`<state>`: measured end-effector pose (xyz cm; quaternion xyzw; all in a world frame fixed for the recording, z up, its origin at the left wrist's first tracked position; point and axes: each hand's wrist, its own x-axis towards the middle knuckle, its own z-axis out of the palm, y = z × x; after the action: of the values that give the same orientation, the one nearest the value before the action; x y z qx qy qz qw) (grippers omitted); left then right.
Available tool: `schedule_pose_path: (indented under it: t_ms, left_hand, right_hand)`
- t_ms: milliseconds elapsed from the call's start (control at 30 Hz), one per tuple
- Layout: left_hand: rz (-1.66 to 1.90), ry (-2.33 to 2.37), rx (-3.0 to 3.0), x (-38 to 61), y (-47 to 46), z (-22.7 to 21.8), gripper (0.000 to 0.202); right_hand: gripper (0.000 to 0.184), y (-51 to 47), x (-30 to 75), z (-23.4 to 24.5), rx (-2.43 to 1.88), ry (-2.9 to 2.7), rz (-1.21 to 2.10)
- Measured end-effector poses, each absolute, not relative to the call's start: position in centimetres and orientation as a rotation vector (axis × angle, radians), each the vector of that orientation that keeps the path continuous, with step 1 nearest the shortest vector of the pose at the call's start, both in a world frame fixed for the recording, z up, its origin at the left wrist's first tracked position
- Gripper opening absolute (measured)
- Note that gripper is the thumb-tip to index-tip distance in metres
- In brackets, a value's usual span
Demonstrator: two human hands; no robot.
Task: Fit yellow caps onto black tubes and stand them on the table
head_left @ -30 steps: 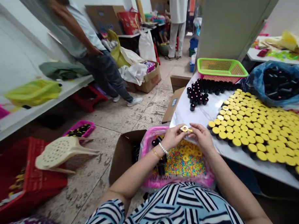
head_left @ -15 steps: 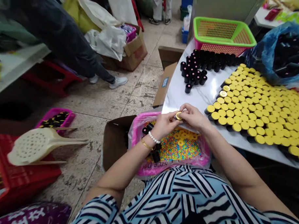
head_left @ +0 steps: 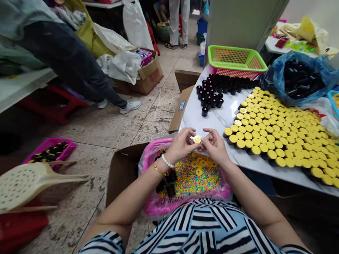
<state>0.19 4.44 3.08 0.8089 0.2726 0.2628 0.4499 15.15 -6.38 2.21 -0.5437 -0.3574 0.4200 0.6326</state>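
Over the near edge of the table, my left hand pinches a small round yellow cap, its bright face turned up. A pale sliver shows beside the cap at the left fingertips. My right hand meets the cap from the other side, thumb and curled fingers at its rim, index finger raised. Whatever is under the cap is hidden. Below my hands sits a pink basin lined with clear plastic, holding colourful beads, yellow ring-like pieces and several black tubes.
Many yellow-capped black tubes stand packed on the white table. Black tubes with pink tops stand behind, near a green-and-pink basket and a blue bag. A cream stool and another person's legs are at left.
The right index finger has lifted and the right thumb has come off the cap's face, which now shows more fully. The whole view has shifted slightly.
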Motion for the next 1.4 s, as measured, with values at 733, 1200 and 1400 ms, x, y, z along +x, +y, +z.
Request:
schedule_pose_path:
  t_ms: [733, 1200, 1400]
  left_hand:
    - [0.315, 0.778, 1.705, 0.9, 4.2, 3.0, 0.033]
    - [0.439, 0.734, 2.103, 8.4, 6.2, 4.3, 0.034]
    - [0.272, 0.525, 2.102, 16.5, 6.9, 4.6, 0.037]
  right_hand:
    - [0.021, -4.3, 15.5, 4.2, -1.713, -1.007, 0.963]
    - [0.026, -11.6, 13.6, 1.6, -1.341, -0.825, 0.822]
    - [0.026, -15.6, 13.6, 1.2, -1.461, -0.921, 0.892]
